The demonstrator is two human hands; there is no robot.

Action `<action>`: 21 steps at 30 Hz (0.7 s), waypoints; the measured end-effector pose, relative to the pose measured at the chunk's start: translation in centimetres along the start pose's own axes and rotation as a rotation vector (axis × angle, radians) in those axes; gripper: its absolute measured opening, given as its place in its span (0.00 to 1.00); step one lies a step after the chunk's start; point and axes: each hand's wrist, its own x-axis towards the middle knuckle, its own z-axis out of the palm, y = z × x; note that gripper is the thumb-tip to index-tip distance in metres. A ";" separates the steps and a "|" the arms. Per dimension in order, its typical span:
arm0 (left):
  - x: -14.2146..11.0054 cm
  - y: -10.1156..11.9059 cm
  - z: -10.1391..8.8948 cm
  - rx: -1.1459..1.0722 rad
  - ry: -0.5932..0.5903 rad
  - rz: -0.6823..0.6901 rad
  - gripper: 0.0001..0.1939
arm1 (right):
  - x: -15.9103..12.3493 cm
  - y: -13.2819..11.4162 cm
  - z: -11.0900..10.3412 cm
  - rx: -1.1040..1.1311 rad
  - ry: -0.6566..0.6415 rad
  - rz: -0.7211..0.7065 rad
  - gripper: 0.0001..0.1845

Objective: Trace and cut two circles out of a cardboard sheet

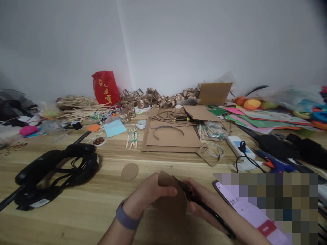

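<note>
Cardboard piece point(172, 203) is held over the wooden table's point(84, 221) near part, a corner pointed toward the wall point(204, 41); its long axis cannot be told. It is gripped by the left hand point(155, 191), black scissors point(204, 205) by the right hand point(199, 196). Bare wood is seen around the cardboard disc point(130, 172).

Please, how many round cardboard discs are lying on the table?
1. The disc lies flat, right of the black strapped gear and beyond the left hand. Others could be hidden among the stacked cardboard sheets.
</note>
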 end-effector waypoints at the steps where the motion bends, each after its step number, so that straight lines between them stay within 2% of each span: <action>1: 0.0 0.0 0.0 0.002 0.011 -0.005 0.16 | 0.0 -0.2 0.0 0.015 -0.019 0.003 0.40; 6: -0.1 0.1 0.0 0.035 0.027 -0.004 0.15 | 0.0 -1.2 0.0 0.040 -0.054 0.001 0.36; 14: 0.0 0.4 0.0 0.010 -0.066 0.046 0.16 | -0.2 1.1 0.7 -0.085 0.068 -0.012 0.35; 21: 0.1 -0.2 -0.4 0.022 -0.055 0.009 0.17 | -0.1 0.6 0.8 -0.142 0.078 0.037 0.39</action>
